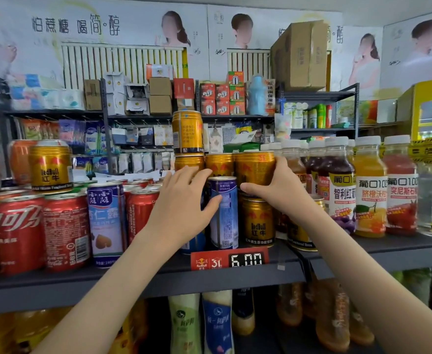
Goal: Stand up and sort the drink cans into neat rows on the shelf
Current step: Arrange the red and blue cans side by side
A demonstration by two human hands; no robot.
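Note:
A tall blue and white can (pixel 224 213) stands at the front of the grey shelf (pixel 261 274). My left hand (pixel 184 198) grips it from the left, thumb on its front. My right hand (pixel 268 182) grips a gold Red Bull can (pixel 254 167) in the second tier, stacked on another gold can (pixel 258 221). More gold cans (pixel 218 164) stand beside it, and one gold can (pixel 187 132) tops the stack. Red cola cans (pixel 65 231) and a second blue and white can (pixel 106 221) stand to the left.
Juice bottles with white caps (pixel 369 190) line the shelf on the right. A red price tag (pixel 229 259) reading 6.00 hangs on the shelf edge. A lone gold can (pixel 50 167) sits on the cola cans at left. Bottles (pixel 217 323) fill the shelf below.

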